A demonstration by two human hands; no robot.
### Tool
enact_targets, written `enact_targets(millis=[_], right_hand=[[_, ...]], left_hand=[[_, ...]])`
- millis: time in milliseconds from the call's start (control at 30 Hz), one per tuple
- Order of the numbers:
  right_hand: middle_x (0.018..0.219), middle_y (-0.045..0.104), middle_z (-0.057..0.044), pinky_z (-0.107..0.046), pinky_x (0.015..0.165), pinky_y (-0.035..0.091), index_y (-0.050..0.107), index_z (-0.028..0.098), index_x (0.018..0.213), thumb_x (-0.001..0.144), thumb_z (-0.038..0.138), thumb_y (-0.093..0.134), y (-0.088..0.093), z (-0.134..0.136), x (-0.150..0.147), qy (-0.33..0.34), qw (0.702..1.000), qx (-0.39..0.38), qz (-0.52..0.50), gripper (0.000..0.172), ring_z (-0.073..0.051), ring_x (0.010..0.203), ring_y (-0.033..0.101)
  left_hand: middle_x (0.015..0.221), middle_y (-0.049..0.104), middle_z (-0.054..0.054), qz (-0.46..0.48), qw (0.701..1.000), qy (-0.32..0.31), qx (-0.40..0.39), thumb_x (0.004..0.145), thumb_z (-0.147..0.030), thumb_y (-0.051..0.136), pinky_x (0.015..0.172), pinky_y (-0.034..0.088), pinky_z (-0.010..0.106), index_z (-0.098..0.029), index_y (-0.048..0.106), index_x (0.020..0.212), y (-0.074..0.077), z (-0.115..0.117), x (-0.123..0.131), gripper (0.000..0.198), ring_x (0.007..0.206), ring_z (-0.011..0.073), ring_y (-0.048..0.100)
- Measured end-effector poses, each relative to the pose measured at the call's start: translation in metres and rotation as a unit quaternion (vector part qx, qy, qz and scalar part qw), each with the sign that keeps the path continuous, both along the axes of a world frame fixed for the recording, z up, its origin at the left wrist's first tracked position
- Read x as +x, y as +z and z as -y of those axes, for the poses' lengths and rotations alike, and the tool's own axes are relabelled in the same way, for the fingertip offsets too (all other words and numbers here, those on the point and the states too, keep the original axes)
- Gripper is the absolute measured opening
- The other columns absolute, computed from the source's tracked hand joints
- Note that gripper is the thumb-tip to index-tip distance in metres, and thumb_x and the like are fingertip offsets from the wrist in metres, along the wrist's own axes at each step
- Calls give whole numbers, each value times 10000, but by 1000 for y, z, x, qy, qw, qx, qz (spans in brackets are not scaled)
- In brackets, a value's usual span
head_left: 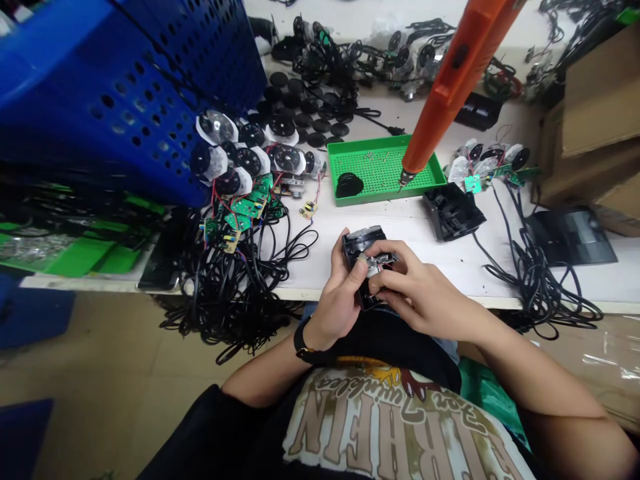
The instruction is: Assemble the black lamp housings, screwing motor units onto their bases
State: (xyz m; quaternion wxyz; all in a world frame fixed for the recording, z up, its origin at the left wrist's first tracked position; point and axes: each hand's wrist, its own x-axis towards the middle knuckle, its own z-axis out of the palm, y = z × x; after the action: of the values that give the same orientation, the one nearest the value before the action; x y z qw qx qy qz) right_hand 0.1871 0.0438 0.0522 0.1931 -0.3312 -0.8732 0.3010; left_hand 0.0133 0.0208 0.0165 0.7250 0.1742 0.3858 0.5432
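My left hand (337,300), with a dark strap at its wrist, is wrapped round a small black plastic housing (351,248) above the table's front edge. A round, silvery-rimmed part (367,234) sits in the housing's far end. The fingers of my right hand (420,288) are bent into the housing, pinching a small metallic part (379,264) with thin wires; my fingers partly hide it. Another open black housing (454,212) lies on the table to the right. An orange electric screwdriver (445,93) hangs tip down over the green tray.
The green perforated tray (370,199) holds small screws and black discs. Left are round units (247,160) with circuit boards (247,207) and tangled black cables (240,273), beside a blue crate (150,100). At right lie more cables (545,293) and a cardboard box (600,100).
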Motion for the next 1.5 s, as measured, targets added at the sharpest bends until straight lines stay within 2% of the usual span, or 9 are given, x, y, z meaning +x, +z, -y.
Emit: enact_targets(millis=[233, 633, 733, 833, 1000, 1100, 1200, 1367, 1500], right_hand=[[1500, 481, -117, -314, 681, 490, 589, 208, 993, 1027, 172, 491, -1, 3, -3, -17, 1000, 5, -3, 110, -118, 760, 600], [1314, 630, -79, -274, 568, 449, 748, 222, 936, 957, 153, 617, -15, 16, -26, -152, 984, 97, -11, 149, -127, 745, 642], [1311, 628, -83, -278, 552, 451, 748, 222, 936, 964, 171, 620, -12, 16, -30, -159, 983, 90, 2, 141, -139, 751, 643], [1366, 585, -119, -308, 609, 537, 687, 199, 1066, 979, 192, 610, -8, 14, -25, -125, 991, 35, -28, 117, -153, 793, 646], [1516, 418, -147, -357, 777, 631, 455, 262, 1415, 944, 133, 644, -9, 23, -9, -125, 978, -25, -163, 523, -114, 797, 621], [1499, 423, -141, -444, 951, 618, 482, 285, 1411, 942, 115, 651, -21, 36, -4, -180, 970, 26, -160, 527, -224, 1120, 634], [1458, 458, -156, -497, 988, 607, 486, 279, 1413, 932, 162, 698, -41, 51, -5, -243, 953, 50, -171, 539, -307, 1343, 527], [1255, 591, -125, -455, 945, 623, 478, 250, 1331, 941, 203, 711, -77, 70, -11, -264, 940, -17, -216, 457, -247, 1154, 641], [1222, 618, -129, -431, 915, 631, 503, 234, 1271, 951, 195, 693, -91, 79, -13, -296, 923, -17, -247, 375, -227, 1086, 678]], left_hand=[[1528, 586, 58, -5, 1000, 10, -1, 950, -340, 766, 1221, 437, 402, -346, 358, 1589, 2, 0, 1, 759, 1403, 237, 578], [1535, 582, 42, -28, 999, 21, 0, 966, -373, 740, 1238, 418, 384, -368, 328, 1613, -2, 5, 5, 766, 1451, 232, 540], [1536, 581, 47, -19, 1000, 9, -5, 950, -382, 761, 1231, 428, 393, -374, 297, 1624, -2, 5, 3, 819, 1443, 239, 548], [1513, 603, 49, -17, 1000, 20, 2, 927, -424, 790, 1221, 443, 397, -348, 398, 1567, -3, 2, 0, 754, 1428, 249, 562], [1396, 685, 79, -6, 999, 38, 16, 937, -467, 773, 1195, 476, 452, -278, 533, 1460, -2, -5, -4, 605, 1396, 285, 589], [1403, 684, 92, 4, 998, 58, 13, 933, -476, 775, 1195, 479, 472, -263, 539, 1455, -1, -7, -5, 611, 1402, 304, 586], [1424, 673, 94, 4, 997, 71, 7, 914, -491, 792, 1213, 466, 464, -264, 552, 1447, -1, -8, -5, 627, 1443, 311, 548], [1332, 708, 71, 24, 998, 64, 15, 827, -408, 859, 1212, 463, 504, -276, 549, 1448, 0, -3, -8, 706, 1405, 337, 577], [1338, 693, 52, 18, 999, 30, 36, 661, -147, 885, 1226, 427, 541, -349, 413, 1567, 4, 5, -12, 1042, 1402, 346, 576]])
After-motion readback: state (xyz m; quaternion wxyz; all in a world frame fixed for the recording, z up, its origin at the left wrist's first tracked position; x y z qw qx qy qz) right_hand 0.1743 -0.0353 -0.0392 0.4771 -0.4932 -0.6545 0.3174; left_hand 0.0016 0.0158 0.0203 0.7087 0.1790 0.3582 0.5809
